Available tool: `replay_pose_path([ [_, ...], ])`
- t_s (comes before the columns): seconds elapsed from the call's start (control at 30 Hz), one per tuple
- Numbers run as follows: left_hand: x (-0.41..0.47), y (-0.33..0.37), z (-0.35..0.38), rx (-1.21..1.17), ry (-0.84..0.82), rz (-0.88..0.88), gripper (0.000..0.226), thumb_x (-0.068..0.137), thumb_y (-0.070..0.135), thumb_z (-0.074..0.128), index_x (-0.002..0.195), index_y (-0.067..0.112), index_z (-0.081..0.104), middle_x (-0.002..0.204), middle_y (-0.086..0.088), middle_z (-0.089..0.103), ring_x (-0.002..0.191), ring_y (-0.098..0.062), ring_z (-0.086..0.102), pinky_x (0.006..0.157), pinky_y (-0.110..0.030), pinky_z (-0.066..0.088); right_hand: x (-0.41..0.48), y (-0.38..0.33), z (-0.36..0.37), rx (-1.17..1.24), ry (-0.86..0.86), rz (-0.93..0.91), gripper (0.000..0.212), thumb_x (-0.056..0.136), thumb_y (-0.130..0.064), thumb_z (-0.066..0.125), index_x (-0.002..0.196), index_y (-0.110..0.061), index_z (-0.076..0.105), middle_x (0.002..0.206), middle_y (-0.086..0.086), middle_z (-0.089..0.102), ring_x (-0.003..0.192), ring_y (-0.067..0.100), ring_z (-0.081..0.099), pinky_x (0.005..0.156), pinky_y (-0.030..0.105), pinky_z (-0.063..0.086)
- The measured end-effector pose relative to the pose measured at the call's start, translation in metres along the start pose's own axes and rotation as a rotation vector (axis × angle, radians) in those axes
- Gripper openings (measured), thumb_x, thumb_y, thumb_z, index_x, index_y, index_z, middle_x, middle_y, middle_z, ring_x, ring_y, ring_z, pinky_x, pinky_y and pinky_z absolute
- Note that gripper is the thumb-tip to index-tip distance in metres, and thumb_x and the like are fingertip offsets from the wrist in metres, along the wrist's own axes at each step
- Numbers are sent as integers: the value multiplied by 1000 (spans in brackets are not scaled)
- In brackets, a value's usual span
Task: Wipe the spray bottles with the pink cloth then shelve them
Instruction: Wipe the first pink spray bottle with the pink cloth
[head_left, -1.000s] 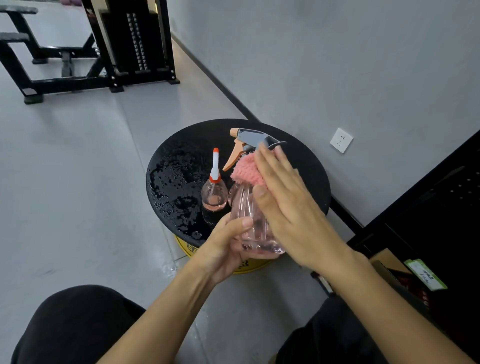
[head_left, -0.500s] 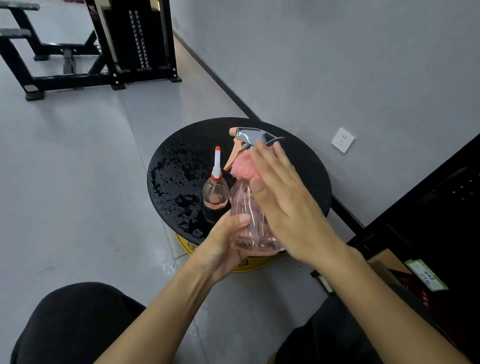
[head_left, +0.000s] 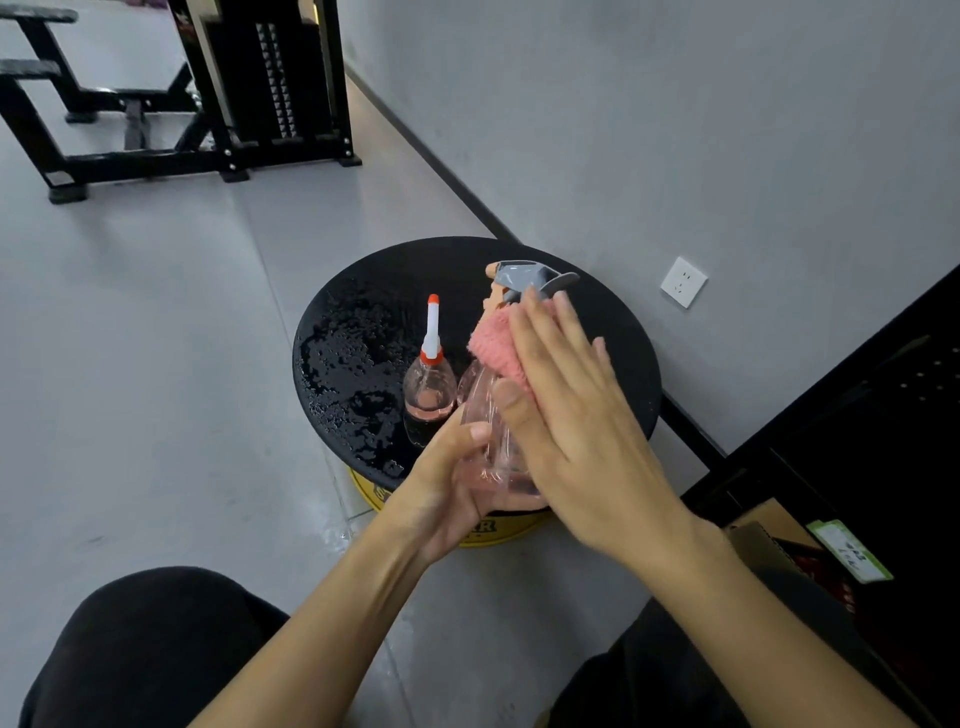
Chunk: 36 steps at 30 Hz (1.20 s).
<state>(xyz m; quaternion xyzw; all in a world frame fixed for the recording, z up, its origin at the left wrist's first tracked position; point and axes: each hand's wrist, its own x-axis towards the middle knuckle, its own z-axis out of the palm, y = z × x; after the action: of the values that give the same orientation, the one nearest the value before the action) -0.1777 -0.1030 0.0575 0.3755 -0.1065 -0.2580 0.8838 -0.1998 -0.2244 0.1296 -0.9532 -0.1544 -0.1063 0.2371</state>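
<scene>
A clear pink spray bottle (head_left: 480, 415) with a grey trigger head (head_left: 524, 278) is held over the near edge of a round black tabletop (head_left: 395, 291). My left hand (head_left: 447, 483) grips its base from below, thumb across the front. My right hand (head_left: 576, 415) lies flat, fingers straight, pressing the pink cloth (head_left: 498, 345) against the bottle's shoulder and neck. A smaller pink bottle (head_left: 428, 387) with a white and orange nozzle stands upright on the table just left of it.
The tabletop's left half is wet with droplets (head_left: 353, 364); it sits on a yellow base (head_left: 493, 530). A dark shelf unit (head_left: 857, 441) stands at the right with a cardboard box (head_left: 763, 535). A black gym machine (head_left: 249, 88) is far back.
My right hand and the cloth have shifted slightly up the bottle toward the trigger head. The left hand keeps its hold on the base.
</scene>
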Motion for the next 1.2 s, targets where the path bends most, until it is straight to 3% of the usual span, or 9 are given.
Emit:
replay_pose_path([
  [0.13, 1, -2, 0, -28, 37, 14, 75, 39, 47, 91, 100, 13, 64, 81, -2, 74, 70, -13, 71, 57, -30, 58, -3, -6, 3, -82, -1, -9, 73, 95, -59, 7, 155, -17, 3, 163, -7, -7, 146, 3, -18, 120, 29, -8],
  [0.23, 0, -7, -7, 0, 84, 42, 11, 71, 26, 72, 76, 18, 75, 70, 1, 71, 64, -8, 68, 57, -22, 55, -19, -18, 11, -161, 17, -42, 72, 97, -58, 9, 155, -14, 8, 163, -3, -2, 148, 9, -13, 120, 28, -8],
  [0.3, 0, -9, -11, 5, 81, 28, 15, 79, 26, 65, 74, 17, 76, 70, 1, 71, 66, -9, 68, 58, -23, 56, -21, -19, 11, -173, 15, -39, 72, 97, -58, 10, 155, -15, 9, 163, -4, -1, 148, 8, -12, 119, 26, -9],
  [0.4, -2, -4, -4, -31, 62, -43, 65, 39, 50, 90, 85, 9, 68, 75, -8, 70, 68, -18, 67, 59, -33, 58, -7, -13, 4, -120, -14, -1, 77, 93, -62, 3, 155, -18, 5, 163, -7, -6, 146, 3, -17, 119, 26, -8],
  [0.47, -3, -2, 2, -61, 42, -55, 73, 30, 45, 92, 85, 7, 63, 62, -7, 68, 52, -16, 66, 47, -30, 55, 4, -8, 0, -84, -5, 26, 79, 91, -64, 3, 155, -19, 5, 163, -8, -5, 146, 1, -17, 119, 24, -9],
  [0.67, 1, -2, -8, -141, 137, -34, 41, 47, 35, 80, 84, 17, 76, 90, -6, 70, 80, -17, 67, 70, -33, 57, -15, -20, 16, -87, 9, -2, 72, 95, -57, 11, 155, -18, 2, 162, -9, -9, 146, 2, -18, 119, 26, -10],
  [0.77, 0, -2, -4, -176, 126, -5, 42, 37, 35, 87, 72, 15, 76, 73, -3, 71, 68, -13, 69, 60, -23, 56, -28, -25, 25, -121, 35, -48, 68, 98, -51, 19, 155, -15, 9, 163, -5, -1, 148, 7, -12, 119, 28, -8],
  [1.03, -2, -1, 0, -121, 125, -85, 57, 30, 36, 87, 78, 9, 72, 64, -9, 69, 51, -20, 66, 43, -27, 52, 4, -6, 9, -34, 42, 43, 72, 95, -59, 9, 155, -21, 1, 162, -9, -9, 145, 1, -20, 119, 25, -10],
  [1.2, 1, 0, -5, -192, 188, 32, 23, 65, 31, 66, 77, 15, 76, 77, -4, 73, 71, -15, 70, 63, -26, 58, -23, -23, 26, -96, 36, -43, 69, 98, -54, 14, 155, -16, 9, 163, -6, -3, 148, 9, -12, 120, 36, -3],
])
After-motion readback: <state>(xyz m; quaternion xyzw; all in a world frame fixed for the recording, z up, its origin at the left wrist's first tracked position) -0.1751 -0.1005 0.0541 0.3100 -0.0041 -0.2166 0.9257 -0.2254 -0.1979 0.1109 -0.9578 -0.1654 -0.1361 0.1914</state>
